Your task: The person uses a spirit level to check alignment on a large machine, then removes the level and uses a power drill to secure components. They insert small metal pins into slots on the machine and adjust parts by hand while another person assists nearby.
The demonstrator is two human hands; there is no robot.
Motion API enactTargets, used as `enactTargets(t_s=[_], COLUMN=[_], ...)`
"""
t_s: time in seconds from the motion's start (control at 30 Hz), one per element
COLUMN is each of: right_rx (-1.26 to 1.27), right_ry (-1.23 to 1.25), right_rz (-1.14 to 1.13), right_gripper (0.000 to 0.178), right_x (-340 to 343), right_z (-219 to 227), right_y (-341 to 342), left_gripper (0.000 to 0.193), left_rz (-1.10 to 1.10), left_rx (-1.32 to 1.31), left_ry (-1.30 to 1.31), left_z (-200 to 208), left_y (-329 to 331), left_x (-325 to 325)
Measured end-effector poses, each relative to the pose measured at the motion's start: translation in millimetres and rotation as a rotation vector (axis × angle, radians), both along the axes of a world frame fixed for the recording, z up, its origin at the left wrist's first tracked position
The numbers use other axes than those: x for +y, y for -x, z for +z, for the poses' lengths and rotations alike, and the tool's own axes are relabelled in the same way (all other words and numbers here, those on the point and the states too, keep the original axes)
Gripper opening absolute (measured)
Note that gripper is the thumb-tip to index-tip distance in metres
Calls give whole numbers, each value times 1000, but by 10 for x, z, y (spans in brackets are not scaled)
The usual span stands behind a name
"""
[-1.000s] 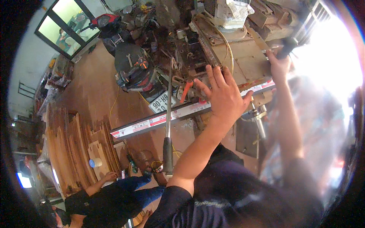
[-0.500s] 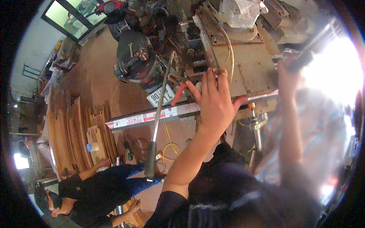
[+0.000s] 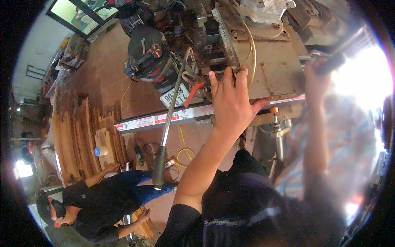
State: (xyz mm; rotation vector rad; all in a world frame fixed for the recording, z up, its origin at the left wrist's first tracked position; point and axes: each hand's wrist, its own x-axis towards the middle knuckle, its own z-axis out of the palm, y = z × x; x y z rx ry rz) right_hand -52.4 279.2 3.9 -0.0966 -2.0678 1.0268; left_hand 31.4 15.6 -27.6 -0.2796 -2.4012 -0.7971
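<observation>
Left fingers (image 3: 228, 82) reach beyond bar (image 3: 196, 112) (long; labelled)

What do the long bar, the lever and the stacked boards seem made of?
Long bar: perhaps metal, by its straight grey edge; the printed face hides the finish.
Lever shaft: likely polished metal, as it shines; dull dark grip: perhaps matt rubber or plastic.
Stacked boards: probably wood, by their brown tone; finish unclear.
</observation>
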Motion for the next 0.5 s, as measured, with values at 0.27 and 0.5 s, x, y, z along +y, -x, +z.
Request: enactTargets(t_s=[0.27, 0.5], right_rx=[-89, -95], right_ry=[28, 12], right_rz=[12, 2], right_gripper=[23, 24], right_x=[17, 32], right_z=[38, 42], right_y=[-32, -37], left_gripper=[104, 104], left_rz=[-27, -45], left_rx=[-28, -42], left_ry=[-46, -55], left_z=[9, 20], left_y=[45, 65], left_x=[25, 16])
